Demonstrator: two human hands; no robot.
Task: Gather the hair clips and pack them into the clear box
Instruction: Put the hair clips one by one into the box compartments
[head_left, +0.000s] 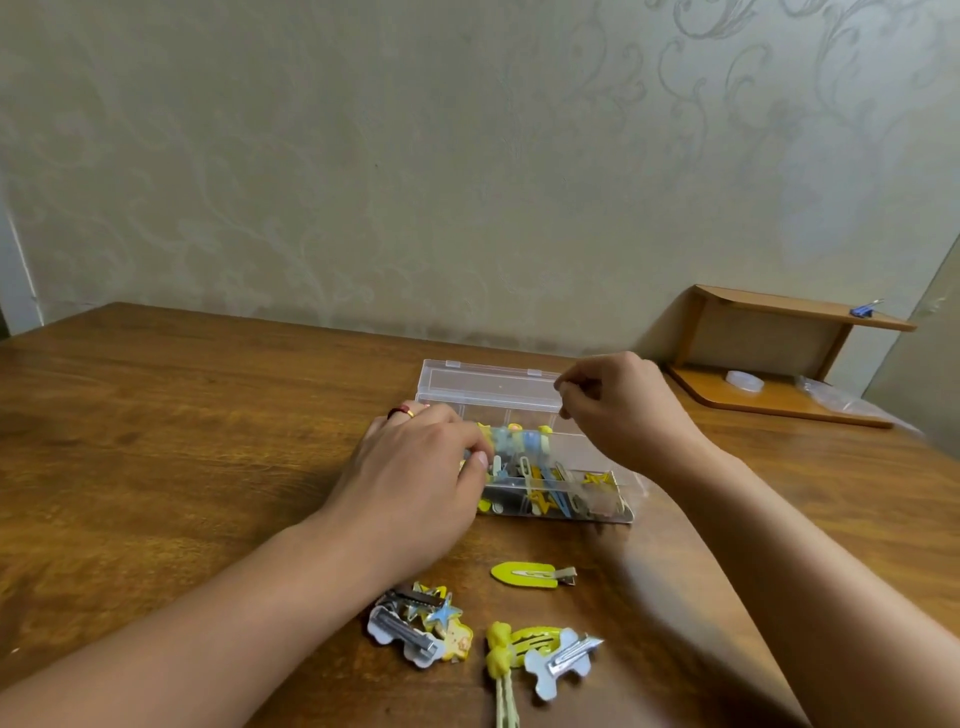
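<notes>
The clear box (621, 512) sits mid-table with its lid (493, 387) raised behind it. Several hair clips (545, 480) in yellow, blue and silver lie in its compartments. My left hand (415, 478) is at the box's left end, fingers curled over the rim and thumb against the front wall. With fingertips and thumb, my right hand (623, 410) pinches the lid's right corner. Loose clips lie nearer me: a yellow-green clip (524, 574), a pile with a blue star (421, 629), and a yellow and pale blue group (540, 654).
The wooden table (182, 415) runs back to a patterned wall. At the far right a small wooden shelf (779, 358) holds a blue binder clip (865, 310) on top, with a tape roll (744, 380) and a clear plastic bag (841, 400) on its base.
</notes>
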